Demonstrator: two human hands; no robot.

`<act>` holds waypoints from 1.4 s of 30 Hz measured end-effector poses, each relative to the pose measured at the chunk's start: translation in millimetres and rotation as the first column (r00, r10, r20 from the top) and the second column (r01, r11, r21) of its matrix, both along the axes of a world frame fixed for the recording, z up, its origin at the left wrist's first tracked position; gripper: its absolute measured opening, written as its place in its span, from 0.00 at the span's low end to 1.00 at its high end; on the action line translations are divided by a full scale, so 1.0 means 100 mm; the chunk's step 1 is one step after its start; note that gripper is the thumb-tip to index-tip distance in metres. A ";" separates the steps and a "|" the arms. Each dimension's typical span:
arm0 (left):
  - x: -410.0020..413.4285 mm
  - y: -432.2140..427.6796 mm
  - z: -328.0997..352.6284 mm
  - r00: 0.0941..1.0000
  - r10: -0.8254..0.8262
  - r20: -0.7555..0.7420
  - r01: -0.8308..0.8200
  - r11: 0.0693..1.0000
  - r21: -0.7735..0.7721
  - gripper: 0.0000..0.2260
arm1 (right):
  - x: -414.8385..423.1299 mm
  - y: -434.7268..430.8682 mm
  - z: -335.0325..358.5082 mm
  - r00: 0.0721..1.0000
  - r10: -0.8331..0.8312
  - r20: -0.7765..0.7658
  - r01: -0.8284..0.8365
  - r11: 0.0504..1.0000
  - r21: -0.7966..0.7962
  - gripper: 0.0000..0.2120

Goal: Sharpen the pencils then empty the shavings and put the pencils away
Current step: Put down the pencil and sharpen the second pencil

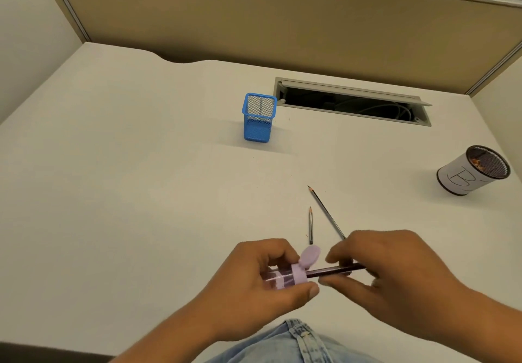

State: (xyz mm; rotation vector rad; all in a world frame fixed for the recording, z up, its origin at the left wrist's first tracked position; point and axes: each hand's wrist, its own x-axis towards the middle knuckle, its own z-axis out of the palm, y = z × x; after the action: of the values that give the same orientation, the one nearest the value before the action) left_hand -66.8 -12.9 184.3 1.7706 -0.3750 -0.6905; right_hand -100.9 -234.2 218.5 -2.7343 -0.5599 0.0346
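Two hands grip: left hand [262, 275] sharpener [282, 276], right hand [389, 275] a blurred, half-hidden pencil [333, 271].

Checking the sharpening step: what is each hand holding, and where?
Left hand grips the lilac sharpener around its clear body. Right hand holds a dark pencil by its shaft, near the back end, its front end in the sharpener.
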 end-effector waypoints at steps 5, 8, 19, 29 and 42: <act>-0.01 0.01 0.02 0.954 -0.044 -0.297 0.003 0.991 -0.137 0.07 | -0.01 -0.05 -0.09 0.904 0.308 0.296 -0.277 0.950 -0.143 0.13; -0.05 0.03 -0.05 1.000 -0.002 0.025 0.001 1.000 0.020 0.07 | -0.01 0.07 -0.06 0.994 0.019 -0.107 -0.008 0.995 0.100 0.14; -0.06 -0.02 -0.01 0.996 -0.054 -0.066 0.055 0.998 0.019 0.08 | -0.07 -0.05 -0.06 0.994 0.069 -0.080 -0.063 0.995 0.084 0.06; -0.05 -0.01 -0.19 0.961 -0.147 0.235 0.119 0.985 0.129 0.07 | -0.02 -0.05 -0.32 0.875 0.003 -0.484 0.164 0.939 0.303 0.20; 0.06 0.09 -0.38 0.850 -0.195 0.489 0.105 0.973 0.205 0.10 | 0.19 0.02 -0.12 0.636 -0.065 -0.769 0.276 0.950 0.147 0.15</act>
State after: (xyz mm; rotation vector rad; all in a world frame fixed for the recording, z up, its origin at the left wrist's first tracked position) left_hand -60.5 -3.8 146.3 2.0987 -0.8425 -0.3565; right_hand -82.1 -231.9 206.5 -2.2040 -0.0363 0.9549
